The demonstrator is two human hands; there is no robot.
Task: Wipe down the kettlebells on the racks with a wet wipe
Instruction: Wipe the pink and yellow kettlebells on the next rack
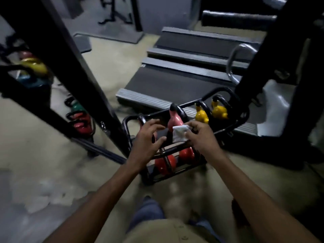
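One wide-angle camera, worn on the person's head, looks forward and steeply down. The left hand [149, 137] and right hand [199, 135], with its wipe [179, 133], sit mid-picture on outstretched arms over a low rack [127, 135]; treadmills [175, 81] lie farther ahead on the floor.

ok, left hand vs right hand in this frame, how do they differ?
The right hand pinches the white wipe; the left hand holds nothing. The right hand is curled round the wipe; the left hand is spread and loosely bent. The right hand's wipe overlaps the pink kettlebell in view; the left hand lies to that kettlebell's left. Shared: both are over the top tier of the small black rack.
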